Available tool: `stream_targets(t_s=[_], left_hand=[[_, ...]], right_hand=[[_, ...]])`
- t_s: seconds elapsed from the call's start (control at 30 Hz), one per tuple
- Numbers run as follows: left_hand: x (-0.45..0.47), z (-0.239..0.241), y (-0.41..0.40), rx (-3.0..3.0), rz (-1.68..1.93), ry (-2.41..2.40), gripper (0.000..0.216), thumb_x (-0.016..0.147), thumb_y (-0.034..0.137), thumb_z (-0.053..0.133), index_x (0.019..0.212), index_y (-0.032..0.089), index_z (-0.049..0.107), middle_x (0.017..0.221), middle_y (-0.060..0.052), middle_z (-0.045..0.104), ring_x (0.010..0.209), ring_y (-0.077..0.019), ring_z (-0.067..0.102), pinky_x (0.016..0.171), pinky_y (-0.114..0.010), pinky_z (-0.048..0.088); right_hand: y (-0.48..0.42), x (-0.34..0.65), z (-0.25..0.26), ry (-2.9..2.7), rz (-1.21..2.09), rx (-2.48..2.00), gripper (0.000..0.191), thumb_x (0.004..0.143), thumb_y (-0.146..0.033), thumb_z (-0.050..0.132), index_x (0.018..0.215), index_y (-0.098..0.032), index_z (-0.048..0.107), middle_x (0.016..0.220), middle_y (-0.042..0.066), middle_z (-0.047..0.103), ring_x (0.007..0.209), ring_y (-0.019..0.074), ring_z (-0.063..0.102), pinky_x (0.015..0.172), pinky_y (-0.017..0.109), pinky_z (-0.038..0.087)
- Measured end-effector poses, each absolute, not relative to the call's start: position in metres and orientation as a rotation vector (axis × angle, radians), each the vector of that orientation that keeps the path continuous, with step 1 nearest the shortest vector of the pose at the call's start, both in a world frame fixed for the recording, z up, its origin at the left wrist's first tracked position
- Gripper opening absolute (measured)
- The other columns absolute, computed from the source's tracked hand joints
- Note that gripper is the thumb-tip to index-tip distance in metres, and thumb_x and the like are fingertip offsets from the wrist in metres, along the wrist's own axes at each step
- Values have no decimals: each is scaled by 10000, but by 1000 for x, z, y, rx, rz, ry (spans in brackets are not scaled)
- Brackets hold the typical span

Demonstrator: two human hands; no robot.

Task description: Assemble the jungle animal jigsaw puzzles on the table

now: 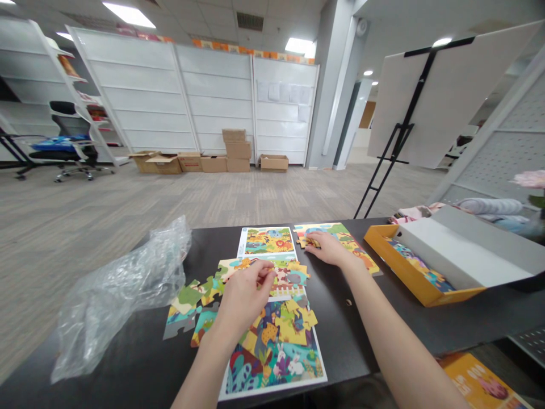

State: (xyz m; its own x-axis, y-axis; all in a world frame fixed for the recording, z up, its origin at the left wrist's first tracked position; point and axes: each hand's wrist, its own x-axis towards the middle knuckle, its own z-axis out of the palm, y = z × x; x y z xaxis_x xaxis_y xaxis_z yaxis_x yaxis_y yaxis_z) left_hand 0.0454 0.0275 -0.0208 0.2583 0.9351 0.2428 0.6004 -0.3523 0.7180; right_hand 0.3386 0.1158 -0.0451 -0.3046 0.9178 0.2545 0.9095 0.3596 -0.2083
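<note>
My left hand (249, 289) hovers over or rests on loose jigsaw pieces (213, 289) heaped on a printed picture sheet (293, 383). Its thumb and fingers are drawn together; whatever lies between them is hidden. To the right, my right hand (330, 248) has its fingertips closed on a yellowish jigsaw piece (313, 242) at the left side of a partly joined animal puzzle (355, 244). Between the hands, a reference sheet (269, 241) shows a lion and an elephant. More yellow pieces (293, 324) lie near my left wrist.
Crumpled clear plastic (128, 289) lies on the black table (336, 358) at left. An open orange box (419, 287) with puzzle pieces inside stands at right, its white lid leaning up. A black easel stand (389, 147) rises behind. Cardboard boxes (215, 163) line the far wall.
</note>
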Motion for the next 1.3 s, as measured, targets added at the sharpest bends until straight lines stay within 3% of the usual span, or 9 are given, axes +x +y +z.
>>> stream_targets(t_s=[0.67,0.97,1.3], left_hand=[[46,-21,28,2065,894,1381,202,922,355,528,1002,249,680,870,-16,769,812,-214,723,703,-291,542],[45,-22,28,2055,891,1395,212,925,370,526,1019,252,675,874,-17,768,810,-217,720,697,-296,547],[44,-22,28,2055,887,1389,219,927,376,529,1027,248,675,876,-15,769,811,-216,720,702,-299,548]], right_hand=[[118,340,-50,-2301,61,-1646,356,902,-363,607,1198,-181,681,1301,151,651,1245,319,577,1052,437,446],[111,337,-43,-2186,140,-1760,644,882,-393,634,1451,-165,439,1378,172,599,1246,343,571,1024,438,455],[116,341,-47,-2266,76,-1664,390,900,-380,604,1236,-187,650,1293,139,660,1213,306,595,1061,442,436]])
